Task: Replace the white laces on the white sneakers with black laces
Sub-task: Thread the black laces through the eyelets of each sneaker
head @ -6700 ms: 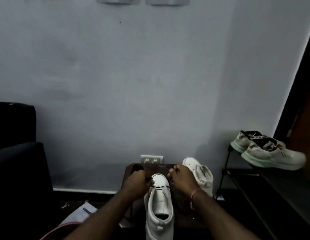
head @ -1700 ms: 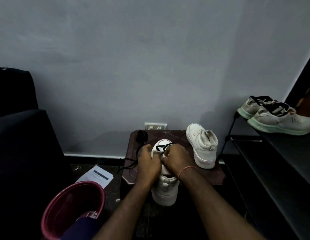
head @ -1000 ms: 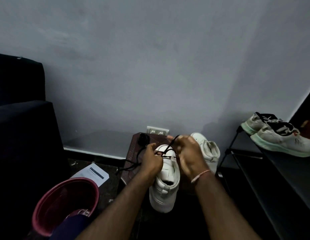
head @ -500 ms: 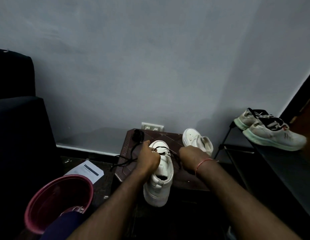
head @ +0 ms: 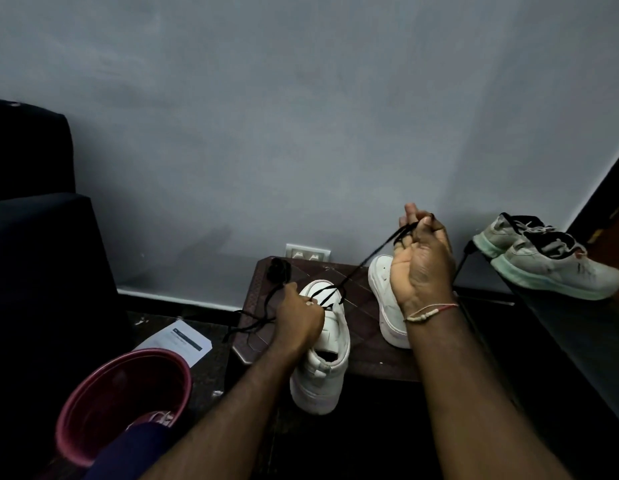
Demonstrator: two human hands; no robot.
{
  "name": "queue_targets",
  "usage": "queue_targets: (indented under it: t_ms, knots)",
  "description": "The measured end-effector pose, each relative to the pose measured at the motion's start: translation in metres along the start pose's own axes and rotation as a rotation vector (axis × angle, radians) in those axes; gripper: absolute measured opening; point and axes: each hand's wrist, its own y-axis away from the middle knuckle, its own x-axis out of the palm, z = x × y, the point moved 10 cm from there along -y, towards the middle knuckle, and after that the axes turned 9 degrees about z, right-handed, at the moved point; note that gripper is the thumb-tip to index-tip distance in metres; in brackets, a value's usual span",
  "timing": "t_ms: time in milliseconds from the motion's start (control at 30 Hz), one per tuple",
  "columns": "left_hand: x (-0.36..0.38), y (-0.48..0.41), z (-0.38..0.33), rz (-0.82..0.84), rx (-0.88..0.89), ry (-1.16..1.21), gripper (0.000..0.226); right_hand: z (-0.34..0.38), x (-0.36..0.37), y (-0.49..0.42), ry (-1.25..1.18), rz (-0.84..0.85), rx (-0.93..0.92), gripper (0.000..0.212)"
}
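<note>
One maroon bucket (head: 121, 393), something pale (head: 159, 418) inside; black lace (head: 370, 260) between both hands (head: 301, 318) (head: 420, 261)

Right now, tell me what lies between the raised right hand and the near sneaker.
A taut black lace runs from the right hand down to the near white sneaker, over the brown table; head view.
</note>
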Motion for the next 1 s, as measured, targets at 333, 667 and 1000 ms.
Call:
queue_targets:
  t_ms: [333,667,1000]
  knots:
    - [0.001,-0.005,0.006,-0.035,-0.036,0.007,0.056,-0.073,0.025,0.026,1.972,0.808,0.196,0.016]
    - [0.002,-0.007,0.007,-0.025,-0.031,-0.03,0.051,-0.087,-0.02,0.047,1.59,0.692,0.627,0.034]
    - [-0.001,0.003,-0.008,-0.067,-0.006,-0.099,0.041,-0.056,0.01,0.038,0.603,0.183,0.384,0.034]
